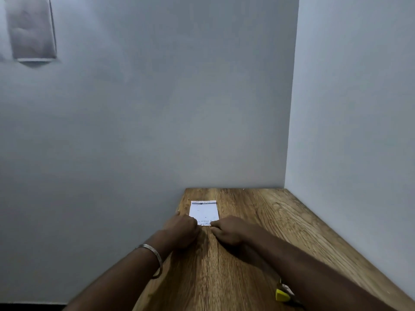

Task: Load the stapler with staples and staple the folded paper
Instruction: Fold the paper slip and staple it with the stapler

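White folded printed paper (204, 212) lies far-centre on wood table (258, 232); left hand (183, 227) & right hand (226, 230) fingertips press its near edge, fingers curled; print unreadable.

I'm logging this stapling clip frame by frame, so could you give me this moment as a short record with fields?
surface: wooden table set into a wall corner
paper: folded white sheet lying flat near the table's far left edge, some print along its near edge
left hand: fingers on the paper's near left corner
right hand: fingers at the paper's near right corner
wrist: metal bangle on the left arm
other item: yellow object near the bottom edge, partly hidden by the right arm; cannot tell what it is
stapling: cannot tell
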